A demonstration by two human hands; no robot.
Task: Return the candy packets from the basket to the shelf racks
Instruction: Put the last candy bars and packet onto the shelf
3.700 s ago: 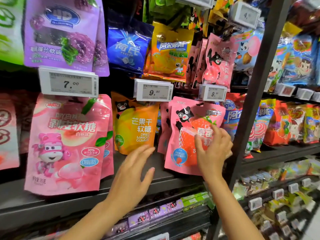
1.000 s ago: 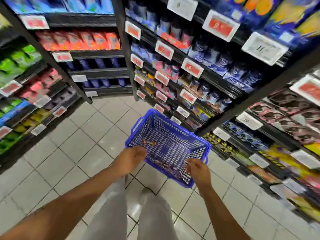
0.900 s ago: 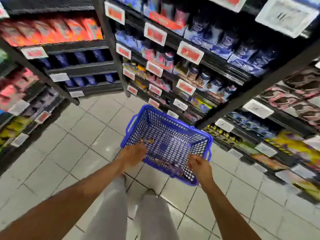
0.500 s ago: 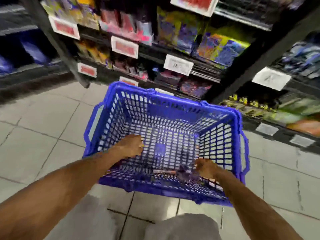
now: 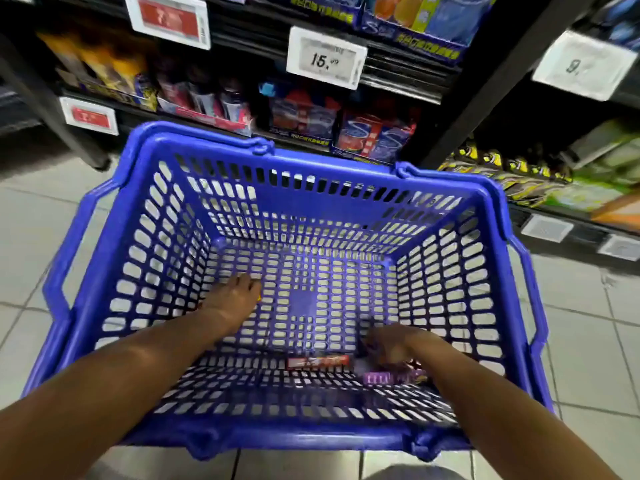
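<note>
Blue slotted plastic basket (image 5: 446, 271) stood on the tiled floor before the shelf racks (image 5: 398, 77), handles folded down along the rim. Lay flat on its bottom by the near wall: a slim red candy packet (image 5: 317, 362), and just right of it a purple packet (image 5: 388, 377), blurred and partly hidden.

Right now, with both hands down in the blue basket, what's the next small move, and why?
Probably close the right hand on the purple packet and lift it out. That hand sits right over it near the basket front wall, though blur hides whether it grips yet. The red packet lies beside it, untouched. The left hand rests on something small and yellow, mostly hidden.
</note>
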